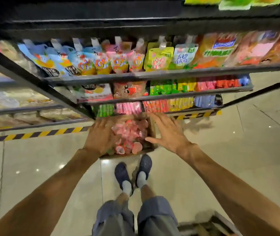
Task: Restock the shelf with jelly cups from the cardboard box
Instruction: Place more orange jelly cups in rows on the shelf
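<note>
Several tiers of dark metal shelving fill the far half of our view, stocked from left to right with spouted drink pouches, snack bags and, lower down, rows of small bright packets in green, pink, orange and yellow. Below them runs a yellow-and-black hazard stripe along the base, and the glossy tiled floor spreads out on both sides.

On that floor, just in front of the lowest tier and just beyond our navy clogs, sits the cardboard box. It looks close to full with pink jelly cups — loosely heaped, lids at all angles.

Our left hand hangs over the left side of the box, fingers spread and angled down toward the cups; motion blur keeps us from saying whether it touches any. Our right hand is splayed wide over the right wall of the box, thumb pointing in toward the cups, nothing in it.

As for progress, we judge the job barely begun: the box is heaped and neither hand carries a cup. Which tier is meant for the cups we cannot tell from here — the bottom rows look well filled already. Nearly all the moving from box to shelf seems left to do.
</note>
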{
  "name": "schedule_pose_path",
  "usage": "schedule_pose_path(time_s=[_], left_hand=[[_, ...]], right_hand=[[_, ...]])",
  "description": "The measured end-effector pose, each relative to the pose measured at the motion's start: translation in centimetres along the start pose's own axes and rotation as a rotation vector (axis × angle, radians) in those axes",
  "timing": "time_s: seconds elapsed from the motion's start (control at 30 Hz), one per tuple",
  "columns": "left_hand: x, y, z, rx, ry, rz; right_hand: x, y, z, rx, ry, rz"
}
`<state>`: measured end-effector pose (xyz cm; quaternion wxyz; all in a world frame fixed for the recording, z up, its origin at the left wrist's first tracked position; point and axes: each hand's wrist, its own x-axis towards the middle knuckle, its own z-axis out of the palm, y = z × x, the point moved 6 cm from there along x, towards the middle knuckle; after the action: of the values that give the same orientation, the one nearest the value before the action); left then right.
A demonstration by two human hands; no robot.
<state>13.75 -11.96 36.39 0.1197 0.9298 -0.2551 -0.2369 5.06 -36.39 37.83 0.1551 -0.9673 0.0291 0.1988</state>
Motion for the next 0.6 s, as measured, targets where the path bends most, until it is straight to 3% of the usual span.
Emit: schedule_pose_path(time_s=[0.27,0.47,0.6], left_hand=[[1.9,-4.4,18.1,-0.189,-0.068,-0.105],[5.0,-8.8,32.9,-0.28,-0.137,-0.049],[8.7,-10.6,39.8,-0.275,-0.244,-0.157]], right_hand=[[4.8,4.4,18.4,0.119,-0.089,-0.028],[7.8,7.4,30.1,0.225,-0.073,-0.014],[9.4,9.0,37.0,0.246,-0.068,0.019]])
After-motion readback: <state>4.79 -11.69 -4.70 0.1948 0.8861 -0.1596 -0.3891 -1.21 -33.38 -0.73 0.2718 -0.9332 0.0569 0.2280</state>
